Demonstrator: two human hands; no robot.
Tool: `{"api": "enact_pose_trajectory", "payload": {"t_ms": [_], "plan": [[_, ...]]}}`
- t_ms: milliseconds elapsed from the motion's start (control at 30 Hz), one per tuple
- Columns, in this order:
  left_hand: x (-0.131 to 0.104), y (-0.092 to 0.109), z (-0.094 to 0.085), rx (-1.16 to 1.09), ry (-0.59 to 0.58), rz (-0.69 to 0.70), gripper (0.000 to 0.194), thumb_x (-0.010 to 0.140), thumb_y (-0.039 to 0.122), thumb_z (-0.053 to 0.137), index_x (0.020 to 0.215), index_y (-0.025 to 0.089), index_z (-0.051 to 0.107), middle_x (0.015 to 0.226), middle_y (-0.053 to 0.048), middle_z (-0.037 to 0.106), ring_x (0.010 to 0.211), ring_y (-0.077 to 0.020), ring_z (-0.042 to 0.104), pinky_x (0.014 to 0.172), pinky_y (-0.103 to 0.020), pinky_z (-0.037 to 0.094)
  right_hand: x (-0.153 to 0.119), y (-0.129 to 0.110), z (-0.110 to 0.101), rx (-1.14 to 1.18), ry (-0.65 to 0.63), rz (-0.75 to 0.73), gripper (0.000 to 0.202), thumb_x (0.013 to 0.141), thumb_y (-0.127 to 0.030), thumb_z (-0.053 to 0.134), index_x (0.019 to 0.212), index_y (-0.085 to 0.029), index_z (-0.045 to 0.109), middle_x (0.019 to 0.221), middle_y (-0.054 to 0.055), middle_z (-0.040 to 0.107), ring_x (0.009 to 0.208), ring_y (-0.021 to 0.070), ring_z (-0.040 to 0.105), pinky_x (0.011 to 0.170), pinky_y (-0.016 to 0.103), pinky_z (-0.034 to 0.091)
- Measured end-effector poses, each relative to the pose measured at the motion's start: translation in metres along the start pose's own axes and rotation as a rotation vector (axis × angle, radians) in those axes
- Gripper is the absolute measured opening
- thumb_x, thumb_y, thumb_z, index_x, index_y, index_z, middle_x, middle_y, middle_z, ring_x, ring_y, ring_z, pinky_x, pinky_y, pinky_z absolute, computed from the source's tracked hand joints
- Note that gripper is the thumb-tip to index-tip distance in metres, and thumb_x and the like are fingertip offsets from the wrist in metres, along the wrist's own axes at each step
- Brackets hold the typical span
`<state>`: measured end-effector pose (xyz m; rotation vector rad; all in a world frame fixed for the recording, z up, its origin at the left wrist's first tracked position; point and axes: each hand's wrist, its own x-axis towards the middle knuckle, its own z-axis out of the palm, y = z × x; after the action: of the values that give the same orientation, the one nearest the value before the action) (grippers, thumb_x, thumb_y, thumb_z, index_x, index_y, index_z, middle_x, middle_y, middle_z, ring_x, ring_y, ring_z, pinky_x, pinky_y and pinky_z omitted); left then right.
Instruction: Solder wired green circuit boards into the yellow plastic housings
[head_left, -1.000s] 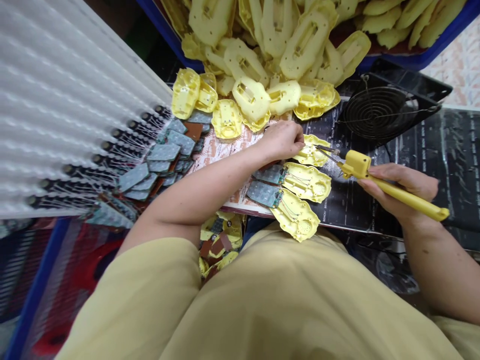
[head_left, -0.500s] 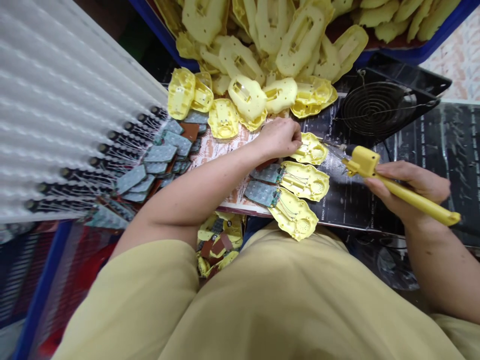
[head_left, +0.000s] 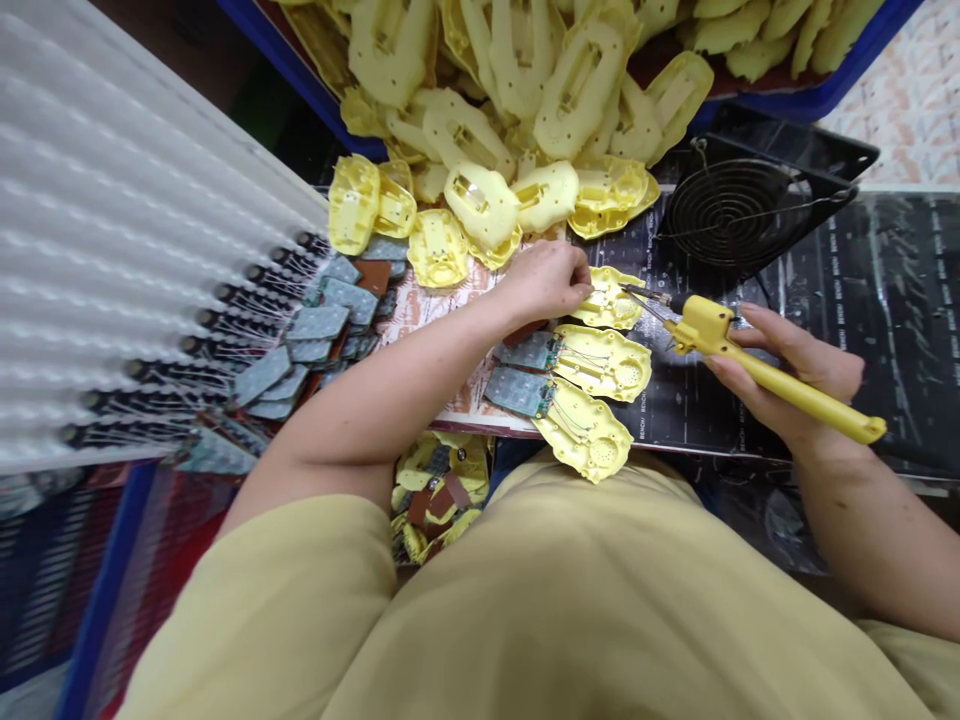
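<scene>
My right hand (head_left: 787,375) is wrapped round a yellow soldering tool (head_left: 795,388), whose thin metal tip reaches over the right part of a yellow shell (head_left: 611,300). At that shell's left end is my left hand (head_left: 551,280), its fingers pinched together; what they hold is too small to make out. Nearer my body lie two more open shells, a middle one (head_left: 604,362) and a front one (head_left: 589,430). Thin wires run from each to a grey-covered circuit board, one (head_left: 527,352) behind the other (head_left: 517,390).
A blue bin (head_left: 832,95) heaped with yellow shells stands at the back. Right of it is a black fan (head_left: 731,210). Stacked boards (head_left: 319,322) with wired black parts lie left, beside a ridged white sheet (head_left: 150,220). More shell pieces (head_left: 439,490) sit below the table edge.
The soldering tool in my right hand has moved left, its tip now over the back shell. My left hand stays pinched at that shell's left end. The view has shifted slightly.
</scene>
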<state>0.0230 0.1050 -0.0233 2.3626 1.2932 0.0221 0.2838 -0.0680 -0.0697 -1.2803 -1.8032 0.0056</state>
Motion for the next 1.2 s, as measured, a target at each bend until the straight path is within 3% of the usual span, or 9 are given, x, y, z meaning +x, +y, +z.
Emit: {"api": "enact_pose_trajectory", "payload": {"t_ms": [167, 400, 633, 733, 833, 1200], "plan": [[-0.003, -0.003, 0.000, -0.046, 0.009, 0.003, 0.022, 0.089, 0.021, 0.069, 0.102, 0.016, 0.086, 0.104, -0.010, 0.084, 0.106, -0.0272, 0.077, 0.105, -0.040, 0.058, -0.005, -0.004, 0.001, 0.009, 0.014, 0.094, 0.042, 0.096, -0.044, 0.086, 0.134, -0.032, 0.076, 0.111, 0.001, 0.085, 0.084, 0.0234, 0.083, 0.081, 0.037, 0.074], [-0.005, -0.013, 0.005, -0.131, 0.018, 0.061, 0.023, 0.089, 0.020, 0.071, 0.105, 0.017, 0.087, 0.103, -0.008, 0.085, 0.103, -0.0242, 0.077, 0.105, -0.038, 0.057, -0.002, -0.016, 0.004, 0.053, 0.035, -0.062, 0.019, 0.088, -0.028, 0.093, 0.101, -0.029, 0.079, 0.091, -0.001, 0.083, 0.072, 0.0219, 0.081, 0.062, 0.030, 0.068], [-0.004, -0.007, 0.008, -0.007, 0.025, 0.098, 0.023, 0.089, 0.017, 0.071, 0.103, 0.019, 0.088, 0.111, -0.008, 0.085, 0.114, -0.0279, 0.077, 0.109, -0.039, 0.056, -0.003, -0.019, 0.006, -0.021, -0.005, 0.003, 0.036, 0.096, -0.037, 0.086, 0.130, -0.031, 0.076, 0.106, 0.002, 0.085, 0.080, 0.0221, 0.083, 0.072, 0.031, 0.070], [-0.003, -0.008, 0.007, -0.026, 0.016, 0.109, 0.023, 0.088, 0.016, 0.070, 0.102, 0.019, 0.088, 0.109, -0.008, 0.085, 0.112, -0.0269, 0.077, 0.109, -0.039, 0.056, -0.003, -0.018, 0.007, -0.003, -0.002, -0.042, 0.019, 0.096, -0.039, 0.086, 0.109, -0.028, 0.079, 0.098, 0.002, 0.085, 0.075, 0.0210, 0.081, 0.065, 0.029, 0.068], [-0.003, -0.010, 0.006, -0.042, 0.006, 0.119, 0.022, 0.089, 0.017, 0.070, 0.102, 0.019, 0.087, 0.108, -0.008, 0.085, 0.111, -0.0263, 0.077, 0.107, -0.039, 0.056, 0.000, -0.017, 0.009, 0.039, 0.007, -0.090, 0.017, 0.095, -0.035, 0.088, 0.094, -0.027, 0.074, 0.088, 0.000, 0.083, 0.070, 0.0206, 0.080, 0.058, 0.029, 0.066], [0.001, -0.012, 0.011, -0.056, 0.007, 0.114, 0.021, 0.087, 0.020, 0.070, 0.101, 0.018, 0.085, 0.106, -0.008, 0.081, 0.114, -0.0264, 0.073, 0.109, -0.040, 0.052, 0.004, -0.014, 0.007, 0.069, 0.021, -0.204, 0.023, 0.086, -0.019, 0.093, 0.093, -0.026, 0.072, 0.087, -0.002, 0.082, 0.072, 0.0211, 0.081, 0.058, 0.028, 0.067]]}}
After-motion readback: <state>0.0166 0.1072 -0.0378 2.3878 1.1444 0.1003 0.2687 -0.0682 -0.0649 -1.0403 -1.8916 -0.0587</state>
